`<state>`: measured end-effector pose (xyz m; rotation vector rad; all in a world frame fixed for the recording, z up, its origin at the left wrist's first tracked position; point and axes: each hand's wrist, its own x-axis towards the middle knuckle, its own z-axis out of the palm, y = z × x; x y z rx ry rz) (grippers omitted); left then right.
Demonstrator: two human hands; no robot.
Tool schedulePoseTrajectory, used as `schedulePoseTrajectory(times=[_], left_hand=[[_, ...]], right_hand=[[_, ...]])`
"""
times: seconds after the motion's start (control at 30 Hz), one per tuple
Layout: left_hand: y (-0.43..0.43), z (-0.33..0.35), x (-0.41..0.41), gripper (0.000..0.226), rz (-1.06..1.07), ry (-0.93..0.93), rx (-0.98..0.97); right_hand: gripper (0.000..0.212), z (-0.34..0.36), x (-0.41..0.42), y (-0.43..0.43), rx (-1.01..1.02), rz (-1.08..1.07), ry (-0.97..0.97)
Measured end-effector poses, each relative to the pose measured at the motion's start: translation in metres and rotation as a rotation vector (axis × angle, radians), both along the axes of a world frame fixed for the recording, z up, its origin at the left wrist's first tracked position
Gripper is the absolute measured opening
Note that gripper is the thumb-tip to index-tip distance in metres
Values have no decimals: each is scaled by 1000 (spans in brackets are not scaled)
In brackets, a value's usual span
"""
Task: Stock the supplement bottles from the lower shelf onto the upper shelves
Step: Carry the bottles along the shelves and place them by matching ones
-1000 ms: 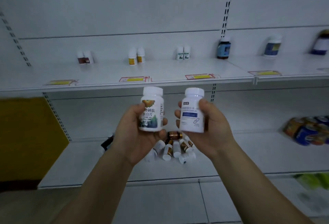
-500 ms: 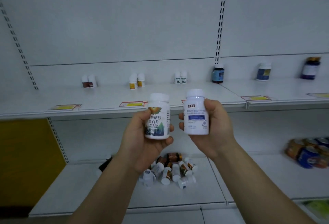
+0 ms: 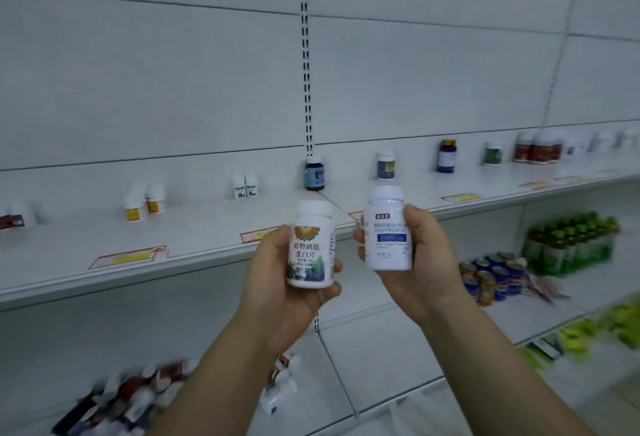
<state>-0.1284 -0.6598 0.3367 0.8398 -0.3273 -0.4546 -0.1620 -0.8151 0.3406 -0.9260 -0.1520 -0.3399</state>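
"植物硒肽蛋白片" on the label of the sunburst-printed white bottle (image 3: 310,248)

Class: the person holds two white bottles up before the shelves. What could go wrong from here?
1. The left grip holds the plant-label bottle and the right grip the blue-label bottle; with neither free, either could slip during placing.
2. Reaching in could topple the dark bottle standing on the upper shelf.
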Motion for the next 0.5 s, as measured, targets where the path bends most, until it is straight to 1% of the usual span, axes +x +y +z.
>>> schedulePoseTrajectory(times=[0.1,0.23,0.37,0.5], left_hand=[[-51,2,-9,43,-38,-7,4],[-136,3,-23,37,-101,-29,6],[-226,0,-35,36,-189,-80,49],[-302,1,-44,35,-257,-88,21]], right_hand=[[32,-2,-17,-51,-18,-52,1],[34,-3,-36,-129,-73,-114,33],[35,-6,-55,-212,-140,-225,97],[34,-4,-75,-287,-203,-367,176]])
